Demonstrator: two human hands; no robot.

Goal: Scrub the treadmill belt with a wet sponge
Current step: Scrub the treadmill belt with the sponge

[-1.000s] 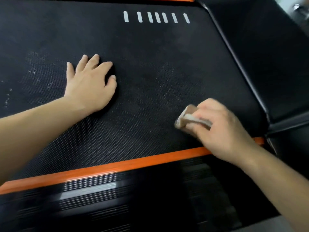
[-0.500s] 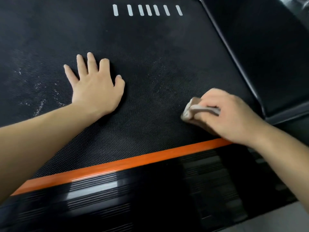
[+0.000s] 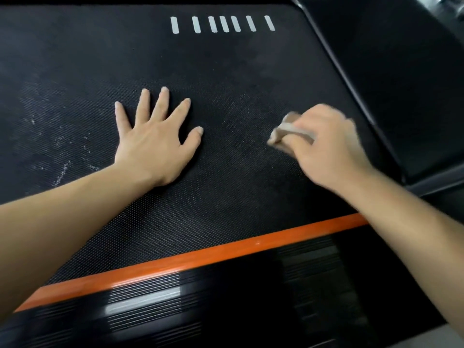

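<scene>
Across the black textured treadmill belt (image 3: 226,71), bordered near the person by an orange strip (image 3: 200,259), the left hand (image 3: 155,144) lies flat with fingers spread. To its right, the right hand (image 3: 326,146), blurred, curls its fingers around a tan sponge (image 3: 281,133) pressed on the belt. White flecks (image 3: 62,169) dot the belt's left part.

Tan sponge (image 3: 286,133) folded, pressed on black textured belt (image 3: 226,159), right side.

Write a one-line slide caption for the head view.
Right hand scrubs the black textured treadmill belt with a beige folded sponge while the left hand lies flat, fingers spread.
</scene>
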